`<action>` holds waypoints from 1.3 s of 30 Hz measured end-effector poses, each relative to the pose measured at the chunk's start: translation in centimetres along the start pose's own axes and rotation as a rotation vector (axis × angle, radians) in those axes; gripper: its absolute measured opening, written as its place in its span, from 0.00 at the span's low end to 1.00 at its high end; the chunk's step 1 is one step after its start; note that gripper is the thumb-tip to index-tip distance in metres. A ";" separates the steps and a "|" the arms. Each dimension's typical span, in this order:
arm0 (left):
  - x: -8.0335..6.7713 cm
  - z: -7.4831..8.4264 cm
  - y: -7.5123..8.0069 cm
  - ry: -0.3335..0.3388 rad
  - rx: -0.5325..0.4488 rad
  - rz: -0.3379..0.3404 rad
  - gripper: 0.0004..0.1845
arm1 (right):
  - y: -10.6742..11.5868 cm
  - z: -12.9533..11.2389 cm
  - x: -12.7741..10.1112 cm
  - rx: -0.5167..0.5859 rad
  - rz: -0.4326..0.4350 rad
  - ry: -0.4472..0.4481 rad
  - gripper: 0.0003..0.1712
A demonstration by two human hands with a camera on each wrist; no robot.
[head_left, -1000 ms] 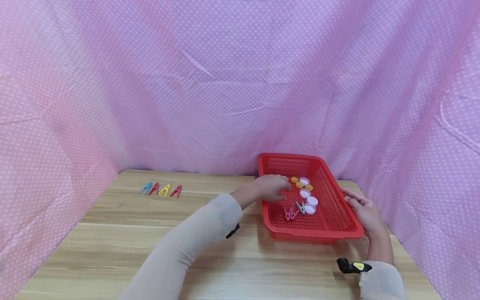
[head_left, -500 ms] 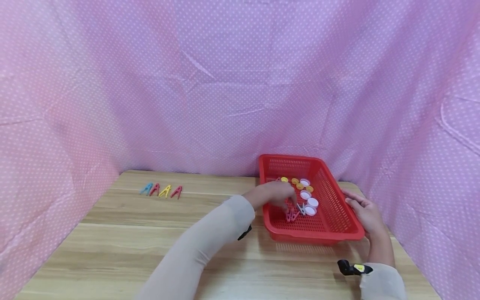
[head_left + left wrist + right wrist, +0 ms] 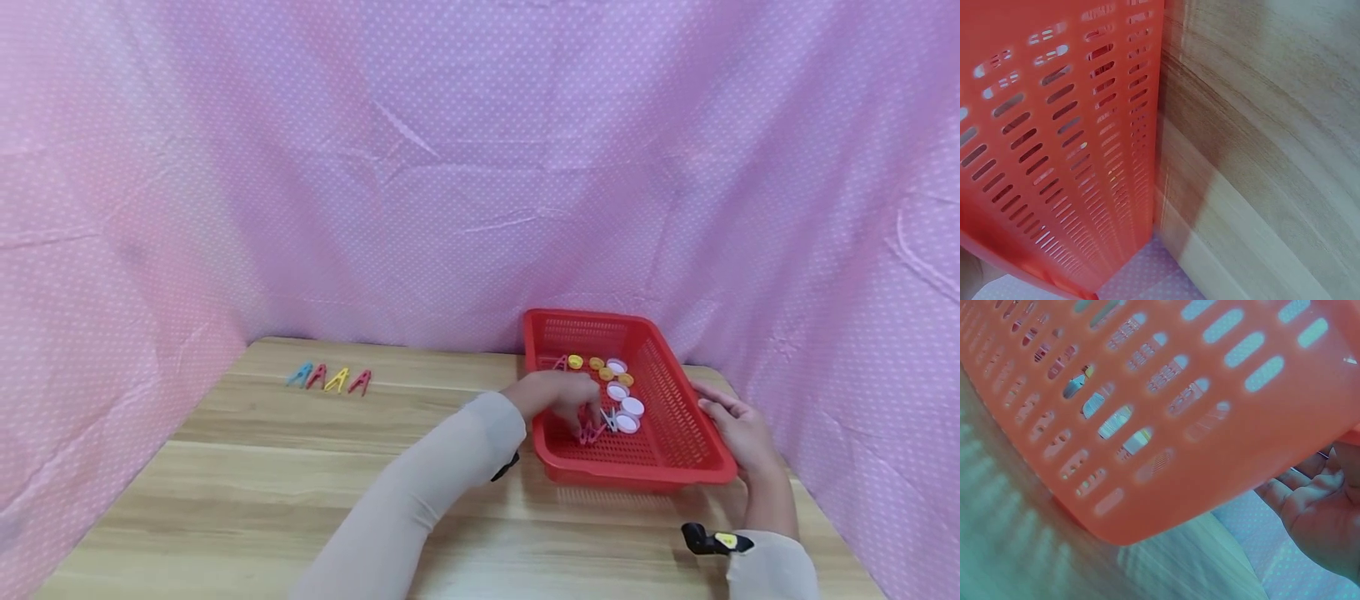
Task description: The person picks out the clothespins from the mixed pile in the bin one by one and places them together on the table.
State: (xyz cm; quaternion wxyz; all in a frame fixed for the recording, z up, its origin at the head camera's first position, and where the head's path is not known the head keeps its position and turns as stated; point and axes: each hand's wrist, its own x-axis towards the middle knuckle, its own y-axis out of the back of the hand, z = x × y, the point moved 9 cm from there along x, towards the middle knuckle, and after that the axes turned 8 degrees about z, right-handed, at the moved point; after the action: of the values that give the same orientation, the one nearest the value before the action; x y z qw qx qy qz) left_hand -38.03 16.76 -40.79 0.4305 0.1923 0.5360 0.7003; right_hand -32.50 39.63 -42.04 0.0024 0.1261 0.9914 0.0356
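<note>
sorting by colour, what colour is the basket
Red, with slotted walls; the basket shows best in the head view.

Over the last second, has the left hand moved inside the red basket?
Yes. The left hand has moved toward the near end of the red basket, away from the yellow caps, and now reaches the pink clothespin.

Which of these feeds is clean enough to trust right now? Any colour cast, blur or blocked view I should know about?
Head view: sharp, evenly lit, with the red basket, left hand and right hand all readable. Left wrist view: filled by the basket wall, wood grain smeared, hand almost out of frame. Right wrist view: heavy blue-green cast, basket wall soft and too close, only the palm visible.
</note>
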 end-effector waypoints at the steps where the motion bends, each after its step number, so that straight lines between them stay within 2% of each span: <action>1: 0.0 0.1 0.0 0.001 0.002 0.000 0.17 | 0.1 0.0 0.0 -0.003 0.002 -0.009 0.24; 8: 1.0 0.0 -0.8 0.022 -0.026 -0.009 0.18 | 0.5 0.2 -0.2 0.004 0.004 0.008 0.22; 14: 1.7 -0.3 -1.4 0.032 -0.050 -0.020 0.17 | 0.6 0.6 -0.1 0.010 0.006 -0.016 0.22; 22: 2.0 -0.6 -0.7 0.013 -0.009 0.041 0.13 | 0.3 -0.2 -0.2 0.001 -0.009 0.011 0.25; 30: 1.8 -1.3 0.0 0.075 0.117 0.134 0.13 | 0.4 0.0 0.0 -0.022 -0.007 -0.003 0.31; 33: 1.6 -1.5 0.1 0.102 0.101 0.137 0.13 | 0.4 0.2 0.2 -0.028 -0.003 -0.020 0.33; 39: 0.8 -2.1 0.2 0.180 -0.011 0.136 0.18 | 0.4 0.3 0.3 -0.048 -0.001 -0.023 0.33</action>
State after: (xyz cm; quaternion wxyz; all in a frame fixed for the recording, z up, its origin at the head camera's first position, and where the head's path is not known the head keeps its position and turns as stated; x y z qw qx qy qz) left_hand -40.08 16.19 -41.50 0.3333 0.1621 0.5543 0.7452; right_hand -32.74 40.09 -42.26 0.0168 0.1258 0.9902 0.0577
